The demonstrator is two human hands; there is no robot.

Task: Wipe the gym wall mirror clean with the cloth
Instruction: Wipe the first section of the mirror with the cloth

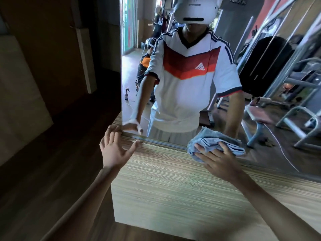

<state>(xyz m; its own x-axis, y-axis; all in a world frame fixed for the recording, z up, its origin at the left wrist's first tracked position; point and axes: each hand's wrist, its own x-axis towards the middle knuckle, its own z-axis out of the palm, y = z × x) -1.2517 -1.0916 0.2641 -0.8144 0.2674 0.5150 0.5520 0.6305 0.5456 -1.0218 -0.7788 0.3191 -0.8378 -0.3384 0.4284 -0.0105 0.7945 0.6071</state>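
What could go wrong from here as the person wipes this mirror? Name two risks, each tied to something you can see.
1. The left hand rests spread at the lower left corner of the mirror, fingertips at the bare glass edge. It may leave prints there or scrape on that edge.
2. The right hand presses a bunched cloth low on the glass. Its thick folds may skip the strip along the bottom edge and leave streaks.
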